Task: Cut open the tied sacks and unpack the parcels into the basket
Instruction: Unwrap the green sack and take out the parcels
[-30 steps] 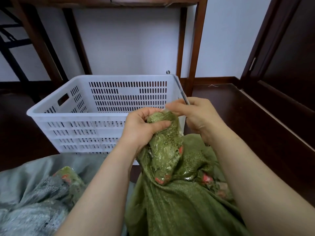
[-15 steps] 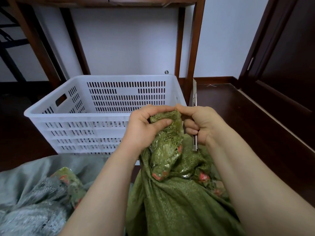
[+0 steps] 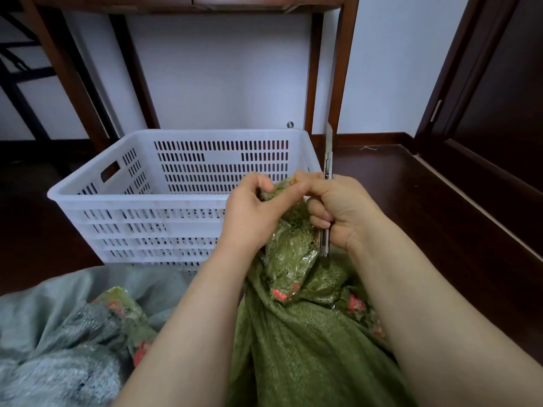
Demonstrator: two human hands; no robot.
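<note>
A green woven sack [image 3: 302,348] lies in front of me, its neck bunched and wrapped in clear tape. My left hand [image 3: 249,212] grips the top of that neck [image 3: 291,254]. My right hand [image 3: 338,210] holds a utility knife [image 3: 328,160] upright, blade pointing up, while its thumb and forefinger pinch the neck's tip beside my left hand. A white slotted plastic basket [image 3: 141,198] stands just beyond the sack; what I see of its inside shows no parcels. A grey sack [image 3: 53,356] with a taped green neck lies at lower left.
Dark wooden floor surrounds the basket. Wooden table legs [image 3: 343,69] rise behind it against a white wall. A dark door and its frame [image 3: 482,113] close off the right side.
My right hand has turned the knife upright and shifted to pinch the tip of the sack's neck. Both hands sit slightly lower. My left hand keeps its grip on the neck.
</note>
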